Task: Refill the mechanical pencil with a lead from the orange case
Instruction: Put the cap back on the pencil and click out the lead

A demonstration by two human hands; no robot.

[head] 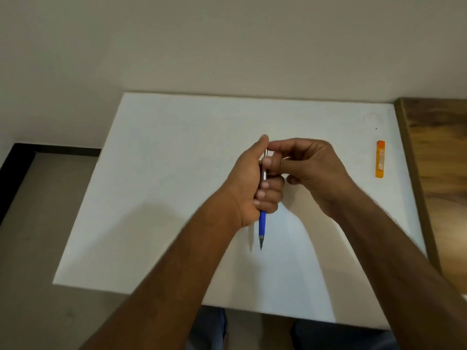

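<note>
Left hand [255, 188] gripped the mechanical pencil [262, 224] tip-down, right hand [313, 168] pinched its top end — orange case [380, 159] lay well right on the white table [177, 173], long axis pointing away, nearer the right hand.

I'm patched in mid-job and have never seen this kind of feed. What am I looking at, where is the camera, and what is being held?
There is no machine here: a person works with two bare hands, and one camera on their head looks down at a white table. The left hand grips a mechanical pencil, blue grip and tip pointing toward the person. The right hand pinches at the pencil's top end; whether it holds a lead or cap is too small to tell. The orange case lies untouched at the table's right edge.
</note>
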